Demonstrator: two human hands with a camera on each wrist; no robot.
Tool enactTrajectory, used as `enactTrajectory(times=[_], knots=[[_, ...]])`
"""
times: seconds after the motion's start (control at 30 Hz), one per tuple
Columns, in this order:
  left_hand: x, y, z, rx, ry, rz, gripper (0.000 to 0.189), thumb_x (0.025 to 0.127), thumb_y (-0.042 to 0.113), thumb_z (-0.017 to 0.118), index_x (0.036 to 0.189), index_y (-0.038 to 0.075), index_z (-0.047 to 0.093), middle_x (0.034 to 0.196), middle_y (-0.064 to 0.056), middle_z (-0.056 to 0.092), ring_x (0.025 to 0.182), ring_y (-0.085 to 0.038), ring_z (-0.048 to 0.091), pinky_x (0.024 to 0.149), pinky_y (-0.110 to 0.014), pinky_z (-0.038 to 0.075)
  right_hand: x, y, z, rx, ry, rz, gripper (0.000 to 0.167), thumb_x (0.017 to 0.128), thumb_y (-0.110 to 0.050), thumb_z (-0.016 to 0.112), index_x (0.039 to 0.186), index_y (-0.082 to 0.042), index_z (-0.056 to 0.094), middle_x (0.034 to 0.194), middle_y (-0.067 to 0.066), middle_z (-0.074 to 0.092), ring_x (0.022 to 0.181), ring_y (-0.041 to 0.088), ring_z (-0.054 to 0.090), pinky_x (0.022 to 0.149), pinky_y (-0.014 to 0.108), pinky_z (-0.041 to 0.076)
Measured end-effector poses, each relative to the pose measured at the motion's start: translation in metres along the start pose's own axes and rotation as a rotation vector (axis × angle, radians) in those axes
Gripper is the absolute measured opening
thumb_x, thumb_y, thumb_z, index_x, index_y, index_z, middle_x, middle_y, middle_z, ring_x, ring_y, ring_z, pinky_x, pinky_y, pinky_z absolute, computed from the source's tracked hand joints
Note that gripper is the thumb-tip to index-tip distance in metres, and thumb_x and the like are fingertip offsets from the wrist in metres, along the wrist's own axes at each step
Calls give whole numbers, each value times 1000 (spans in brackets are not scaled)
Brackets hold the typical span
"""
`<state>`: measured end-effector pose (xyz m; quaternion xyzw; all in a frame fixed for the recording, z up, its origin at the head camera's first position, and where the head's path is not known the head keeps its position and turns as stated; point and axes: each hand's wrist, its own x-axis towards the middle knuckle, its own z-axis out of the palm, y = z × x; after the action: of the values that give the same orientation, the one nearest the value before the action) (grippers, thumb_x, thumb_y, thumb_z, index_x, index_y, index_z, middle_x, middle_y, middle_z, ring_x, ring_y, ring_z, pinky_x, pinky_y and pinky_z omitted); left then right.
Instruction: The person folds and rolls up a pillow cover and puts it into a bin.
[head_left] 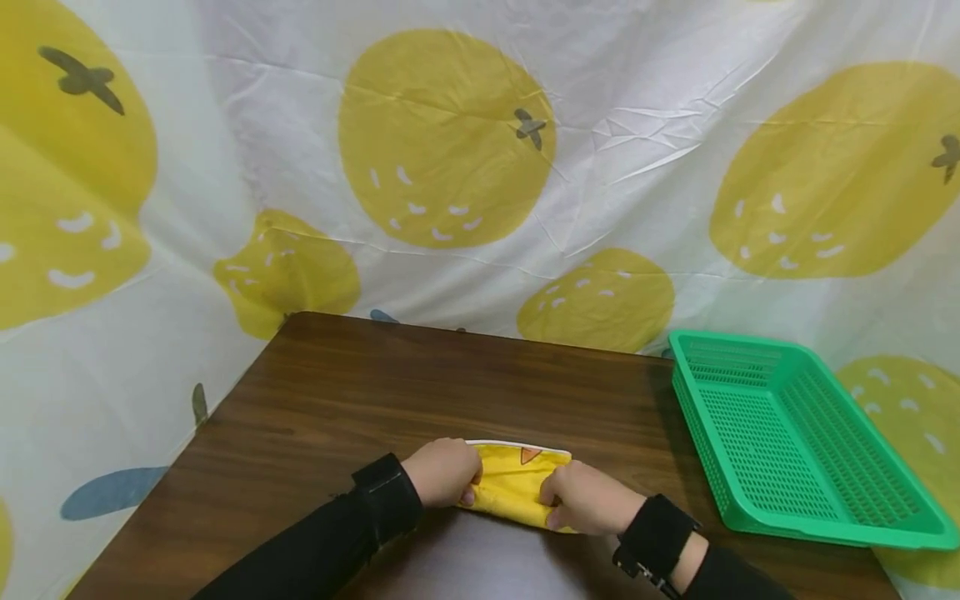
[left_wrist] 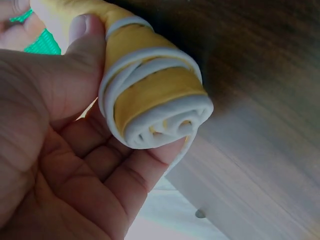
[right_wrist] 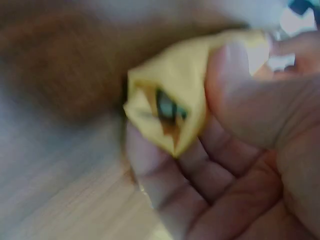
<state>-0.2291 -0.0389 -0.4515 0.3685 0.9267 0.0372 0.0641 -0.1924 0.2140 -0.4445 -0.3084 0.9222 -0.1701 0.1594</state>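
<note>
A yellow cloth [head_left: 510, 479] with white piped edging is partly rolled up, close over the table in front of me. My left hand [head_left: 444, 473] grips its left end. The left wrist view shows the white-edged end of the roll [left_wrist: 160, 102] between the thumb and curled fingers. On the other end, my right hand [head_left: 588, 497] pinches the cloth, thumb on top and fingers beneath. In the right wrist view that end [right_wrist: 170, 95] is yellow, with an opening and a dark and greenish patch inside. An orange triangle [head_left: 529, 455] shows near the far edge.
A green plastic basket [head_left: 712, 450] with mesh sides stands at the right of the brown wooden table [head_left: 360, 392]. Behind and to the left hangs a white curtain [head_left: 247, 142] printed with yellow fruit. Black bands [head_left: 387, 500] circle both wrists.
</note>
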Motion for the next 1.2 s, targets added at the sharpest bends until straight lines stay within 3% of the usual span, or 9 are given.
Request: enactTrajectory(times=[0.2, 0.33, 0.47, 0.57, 0.77, 0.9, 0.97, 1.07, 1.2], knots=[[-4, 1, 1, -8, 35, 0, 17, 84, 22, 89, 80, 14, 75, 70, 6, 57, 65, -13, 47, 66, -33, 49, 22, 10, -18, 144, -181, 235, 23, 88, -14, 88, 72, -13, 71, 65, -6, 60, 53, 9, 58, 51, 26, 52], [-5, 2, 2, -17, 51, -5, 15, 83, 19, 89, 81, 14, 75, 71, 5, 57, 65, -13, 47, 66, -33, 49, 30, 13, -24, 111, -206, 353, 33, 83, -28, 93, 68, -10, 69, 56, 2, 64, 45, 14, 59, 46, 28, 51], [-9, 3, 2, 7, 67, -3, 14, 84, 19, 89, 82, 14, 76, 73, 4, 60, 66, -13, 48, 67, -33, 51, 32, 17, -25, 110, -210, 404, 38, 81, -34, 94, 68, -10, 67, 50, 2, 60, 43, 12, 55, 45, 25, 48], [-14, 7, 2, 102, 130, 24, 16, 83, 19, 88, 78, 14, 74, 73, 4, 62, 66, -12, 50, 65, -33, 52, 32, 18, -25, 118, -206, 411, 38, 80, -34, 94, 67, -10, 67, 49, 0, 58, 43, 12, 54, 45, 24, 46], [-27, 23, 16, 487, 352, 82, 15, 89, 17, 78, 74, 18, 75, 72, 3, 66, 66, -12, 60, 58, -29, 53, 32, 18, -23, 131, -206, 413, 40, 79, -35, 95, 66, -9, 67, 50, 1, 58, 44, 13, 54, 45, 24, 44], [-31, 32, 24, 546, 357, 99, 19, 92, 19, 77, 73, 16, 76, 66, 3, 65, 60, -11, 57, 54, -27, 53, 35, 24, -22, 100, -212, 398, 43, 76, -39, 96, 66, -9, 67, 50, 3, 60, 45, 15, 57, 47, 29, 50], [-32, 34, 23, 529, 347, 105, 21, 91, 19, 79, 70, 16, 76, 64, 3, 63, 59, -10, 55, 52, -28, 52, 37, 39, -14, 20, -179, 327, 47, 76, -52, 94, 66, -15, 67, 53, -3, 60, 48, 12, 56, 50, 31, 49], [-30, 32, 21, 490, 343, 114, 22, 88, 18, 80, 66, 20, 74, 63, 6, 64, 59, -10, 56, 52, -28, 51, 31, 38, -7, -86, -66, 279, 46, 73, -54, 96, 68, -21, 64, 62, -8, 58, 58, 13, 54, 56, 36, 46], [-27, 21, 17, 446, 332, 112, 23, 85, 18, 82, 65, 23, 71, 62, 8, 64, 59, -9, 57, 54, -30, 51, 10, 8, 4, -158, 167, 161, 35, 73, -28, 98, 74, -21, 64, 70, -8, 59, 66, 11, 53, 61, 34, 45]])
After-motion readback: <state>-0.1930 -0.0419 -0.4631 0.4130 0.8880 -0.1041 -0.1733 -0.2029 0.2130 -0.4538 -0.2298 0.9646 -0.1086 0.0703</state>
